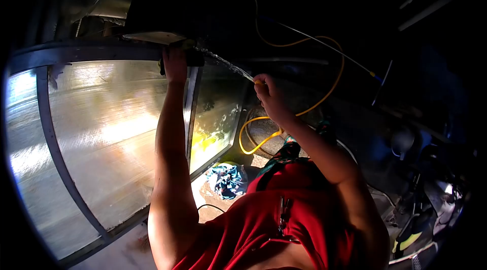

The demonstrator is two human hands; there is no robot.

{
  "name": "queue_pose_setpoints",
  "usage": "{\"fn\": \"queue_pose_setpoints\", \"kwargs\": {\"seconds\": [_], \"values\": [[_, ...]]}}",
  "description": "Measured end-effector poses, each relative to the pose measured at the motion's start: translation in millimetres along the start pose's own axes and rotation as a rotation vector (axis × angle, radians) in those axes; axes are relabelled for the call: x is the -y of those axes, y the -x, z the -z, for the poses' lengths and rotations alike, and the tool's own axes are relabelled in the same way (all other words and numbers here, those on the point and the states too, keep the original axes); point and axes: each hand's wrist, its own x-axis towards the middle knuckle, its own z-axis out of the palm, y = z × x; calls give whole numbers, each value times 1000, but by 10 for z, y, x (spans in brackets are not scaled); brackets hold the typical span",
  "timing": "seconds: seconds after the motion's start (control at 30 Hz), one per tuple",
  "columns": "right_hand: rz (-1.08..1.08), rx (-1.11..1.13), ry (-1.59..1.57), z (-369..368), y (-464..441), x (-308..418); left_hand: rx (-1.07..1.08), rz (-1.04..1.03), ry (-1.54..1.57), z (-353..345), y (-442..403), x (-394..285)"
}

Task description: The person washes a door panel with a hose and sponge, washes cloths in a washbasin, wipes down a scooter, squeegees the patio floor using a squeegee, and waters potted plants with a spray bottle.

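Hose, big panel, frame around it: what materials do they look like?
Hose: probably rubber or soft plastic, slightly glossy yellow; it bends in smooth loops. Panel: maybe glass or clear plastic, glossy; streaky glare. Frame: likely metal, dull grey; slim bars.

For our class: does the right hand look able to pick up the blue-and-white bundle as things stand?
Probably not: the right hand holds the spraying yellow hose, and the blue-and-white bundle lies below it.

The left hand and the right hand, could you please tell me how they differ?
The left hand reaches farther out, at the dark rail; the right hand is nearer the body. The right hand curls around the end of the yellow hose; what the left hand touches is too dark to identify. Both are bare.
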Motion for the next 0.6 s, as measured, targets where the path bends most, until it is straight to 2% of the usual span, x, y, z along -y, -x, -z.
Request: {"fn": "queue_pose_setpoints", "kwargs": {"seconds": [0.07,0.17,0.2,0.3,0.33,0.43,0.5,0.53,0.6], "values": [[56,-78,-35,157,-193,88,72,-15,133,40,-14,-94],[85,-145,2,418,-506,376,-91,10,333,180,27,-153],[82,-154,12,480,-617,461,17,39,345,264,61,-178],[105,-205,23,635,-915,587,-116,137,476,565,256,-288],[102,-205,24,708,-988,625,72,188,506,641,307,-309],[78,-162,83,882,-1067,616,172,367,689,730,544,-489],[95,-124,121,942,-998,545,102,483,843,697,695,-613],[21,-83,176,985,-948,540,70,540,920,670,755,-691],[-96,-21,316,1040,-834,576,242,810,1252,567,814,-833]]}}
